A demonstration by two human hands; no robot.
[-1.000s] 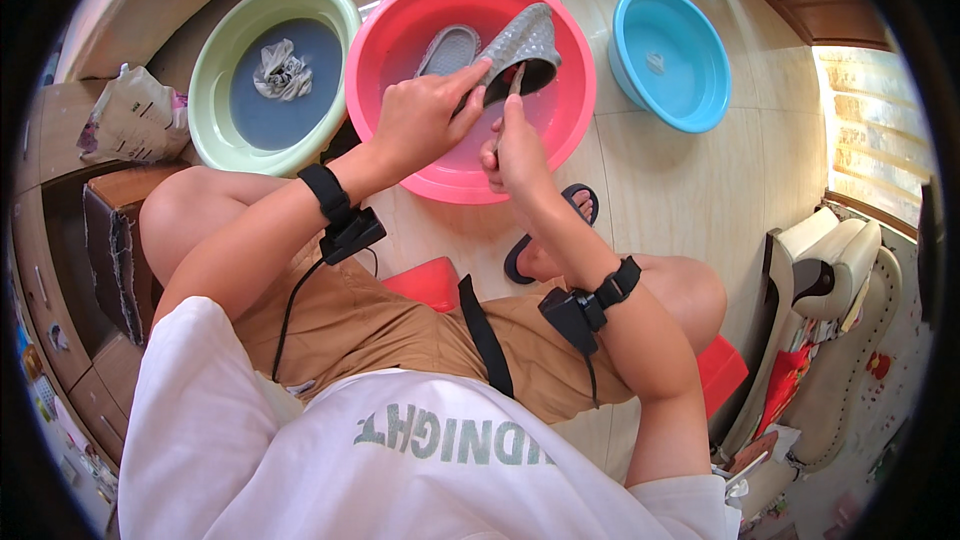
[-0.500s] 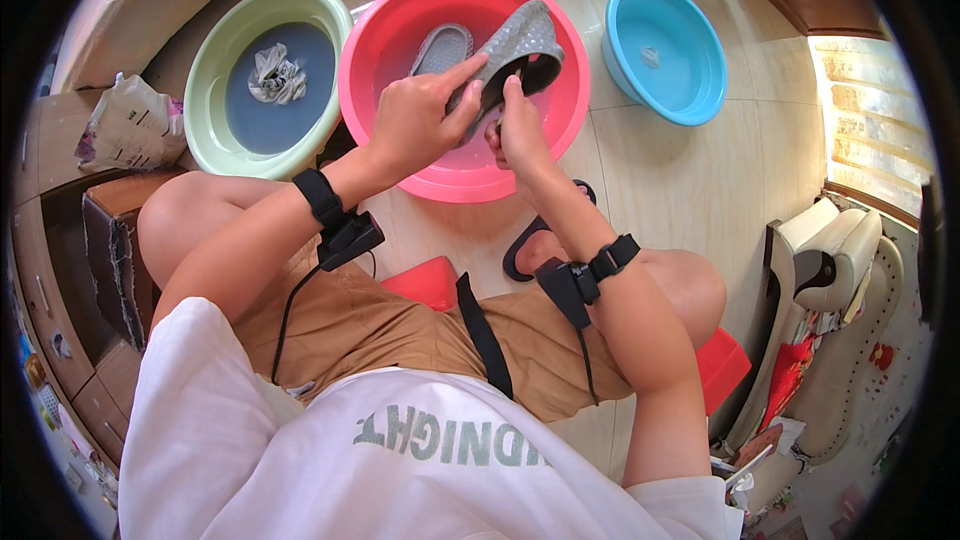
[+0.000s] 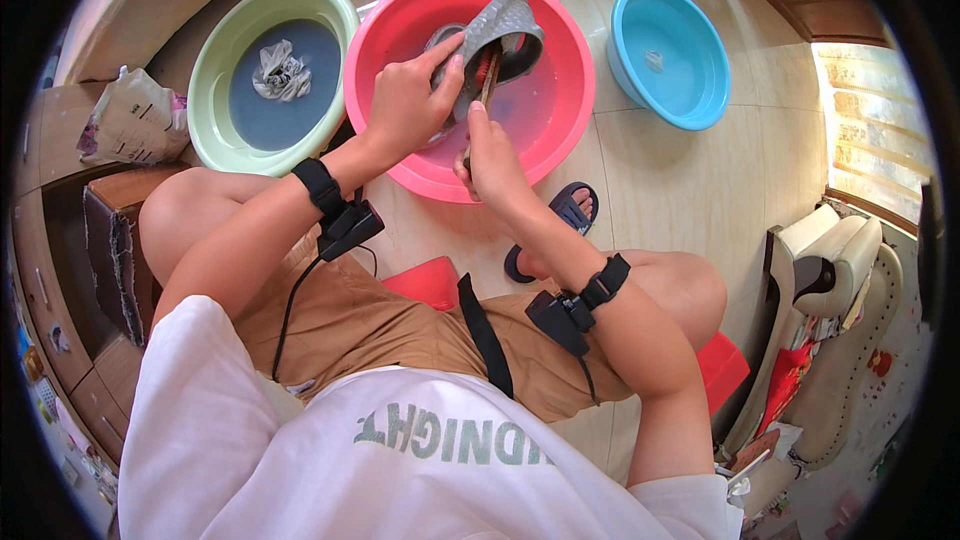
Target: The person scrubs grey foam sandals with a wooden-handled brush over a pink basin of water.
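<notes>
Where the gray slipper (image 3: 508, 12) is: tilted up over the pink basin (image 3: 577, 60), opening roughly toward the person
Left grip (image 3: 412, 105): pinching the slipper by its edge, thumb and index finger doing most of it
Right grip (image 3: 492, 155): wrapped around the wooden handle of a brush (image 3: 490, 88), thumb laid along it
Bristles: red, right at the slipper's opening, tbh can't tell if they're touching
Second slipper (image 3: 438, 37): gray too, in the pink basin, mostly hidden
Green basin (image 3: 207, 90): just left of the pink one, murky bluish water, crumpled pale cloth (image 3: 283, 73) in it
Blue basin (image 3: 622, 50): over on the right, well apart, on the tiled floor (image 3: 680, 180)
</notes>
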